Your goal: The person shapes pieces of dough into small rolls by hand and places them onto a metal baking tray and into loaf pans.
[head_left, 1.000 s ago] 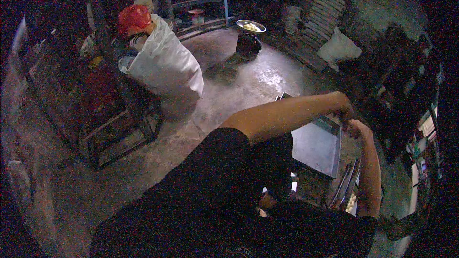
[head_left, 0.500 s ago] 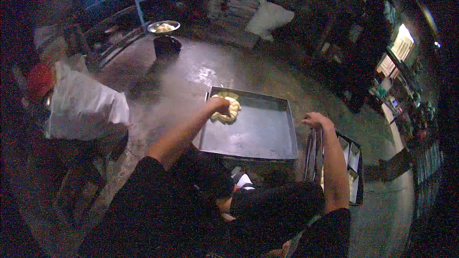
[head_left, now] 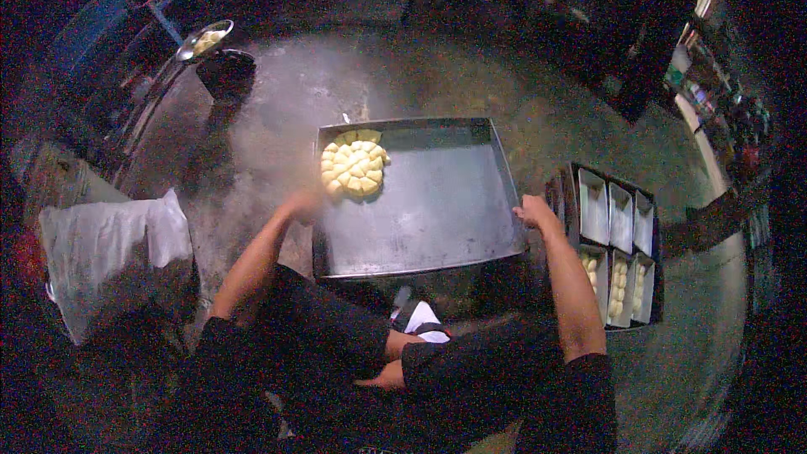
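A large rectangular metal tray lies in front of me, with a round cluster of pale yellow dough pieces at its back left. My left hand is just outside the tray's left side, below the dough; its fingers are smeared by motion. My right hand has its fingers closed on the tray's right rim. My lap and legs are beneath the near side of the tray, and a white shoe shows there.
At right, a dark rack holds several loaf tins, some with dough balls. A white sack stands at left. A steel bowl with pale pieces sits on a dark stand behind, on the concrete floor.
The view has swung down and right. The dough cluster now shows in the tray; my left hand has left it, moving down-left. My right hand has come onto the tray's right rim.
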{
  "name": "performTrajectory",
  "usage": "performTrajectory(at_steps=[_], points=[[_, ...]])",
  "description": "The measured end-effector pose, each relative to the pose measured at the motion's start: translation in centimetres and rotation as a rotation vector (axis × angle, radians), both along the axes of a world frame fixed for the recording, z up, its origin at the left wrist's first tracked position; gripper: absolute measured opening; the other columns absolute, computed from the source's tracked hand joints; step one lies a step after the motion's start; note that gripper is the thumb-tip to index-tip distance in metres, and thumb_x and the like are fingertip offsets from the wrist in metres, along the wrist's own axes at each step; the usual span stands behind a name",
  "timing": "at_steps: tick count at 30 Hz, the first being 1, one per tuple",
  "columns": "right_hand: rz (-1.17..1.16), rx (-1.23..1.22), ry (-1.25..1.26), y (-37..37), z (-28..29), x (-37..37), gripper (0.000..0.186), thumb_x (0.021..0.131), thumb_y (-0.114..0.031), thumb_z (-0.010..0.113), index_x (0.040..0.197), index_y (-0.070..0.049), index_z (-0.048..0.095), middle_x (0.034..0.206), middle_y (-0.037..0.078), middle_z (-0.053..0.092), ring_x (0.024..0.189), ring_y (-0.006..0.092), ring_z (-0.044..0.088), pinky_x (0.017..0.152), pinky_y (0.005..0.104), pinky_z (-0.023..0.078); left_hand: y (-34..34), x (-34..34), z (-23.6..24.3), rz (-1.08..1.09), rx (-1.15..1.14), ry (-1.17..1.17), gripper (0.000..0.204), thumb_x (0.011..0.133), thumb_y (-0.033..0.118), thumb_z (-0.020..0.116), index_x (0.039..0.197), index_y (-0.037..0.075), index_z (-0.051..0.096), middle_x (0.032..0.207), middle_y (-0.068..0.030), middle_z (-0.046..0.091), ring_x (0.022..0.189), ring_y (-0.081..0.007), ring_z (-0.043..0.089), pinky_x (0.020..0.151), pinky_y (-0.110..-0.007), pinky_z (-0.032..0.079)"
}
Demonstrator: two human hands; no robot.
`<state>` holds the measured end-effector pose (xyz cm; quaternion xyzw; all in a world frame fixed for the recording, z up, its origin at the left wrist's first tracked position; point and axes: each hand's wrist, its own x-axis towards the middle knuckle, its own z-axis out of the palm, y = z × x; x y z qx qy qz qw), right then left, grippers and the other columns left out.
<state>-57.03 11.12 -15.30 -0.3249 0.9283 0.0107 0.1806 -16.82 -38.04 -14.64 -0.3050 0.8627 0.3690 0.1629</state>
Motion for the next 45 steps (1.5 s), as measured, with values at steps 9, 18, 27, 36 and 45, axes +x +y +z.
performTrajectory(at_steps=[9, 18, 27, 36, 45], points=[[0.105, -0.417, 0.095, 0.1, -1.9, 1.2, 0.032, 0.074, -0.030, 0.069, 0.090, -0.003, 0.068, 0.089, 0.023, 0.067, 0.082, 0.0413, 0.064, 0.072, 0.0479, 0.052, -3.1, 2.9, 0.0, 0.233, -0.039, 0.153, 0.030, 0.077, 0.025, 0.067, 0.096, 0.002, 0.070, 0.080, -0.0105, 0.069, 0.071, -0.0183, 0.062, 0.063, -0.036, 0.048], [0.348, 0.229, -0.046, 5.1, -4.2, -4.4, 0.048, 0.073, -0.047, 0.069, 0.083, 0.000, 0.069, 0.078, 0.020, 0.067, 0.071, 0.0382, 0.065, 0.070, 0.0458, 0.053, -0.3, -0.1, 3.4, -0.024, -0.285, 0.281, 0.035, 0.077, 0.026, 0.068, 0.103, 0.002, 0.067, 0.087, -0.0182, 0.068, 0.083, -0.0286, 0.066, 0.078, -0.040, 0.052], [0.659, -0.458, 0.123, -18.0, 6.1, 15.5, 0.026, 0.080, -0.026, 0.065, 0.079, -0.001, 0.061, 0.081, 0.022, 0.063, 0.081, 0.0413, 0.061, 0.070, 0.0490, 0.049, 3.4, 0.0, 11.6, 0.440, -0.150, 0.826, 0.037, 0.085, 0.017, 0.065, 0.116, 0.003, 0.053, 0.102, -0.0150, 0.065, 0.092, -0.0264, 0.064, 0.080, -0.038, 0.050], [0.266, -0.756, 0.032, -38.5, 3.1, 34.7, 0.039, 0.076, -0.016, 0.070, 0.108, -0.003, 0.052, 0.105, 0.021, 0.053, 0.084, 0.0415, 0.061, 0.072, 0.0468, 0.053, 2.6, 3.4, 8.1, 0.721, 0.318, 0.983, 0.026, 0.090, 0.010, 0.059, 0.113, 0.001, 0.054, 0.101, -0.0106, 0.063, 0.076, -0.0158, 0.065, 0.055, -0.025, 0.051], [0.479, -0.788, -0.093, -36.3, 2.3, 29.3, 0.025, 0.075, -0.017, 0.065, 0.094, -0.001, 0.062, 0.091, 0.022, 0.059, 0.079, 0.0367, 0.063, 0.070, 0.0455, 0.053, 3.5, 0.3, 4.8, 0.567, 0.252, 0.953, 0.028, 0.086, 0.016, 0.064, 0.108, -0.001, 0.057, 0.094, -0.0122, 0.065, 0.076, -0.0163, 0.065, 0.060, -0.029, 0.052]])
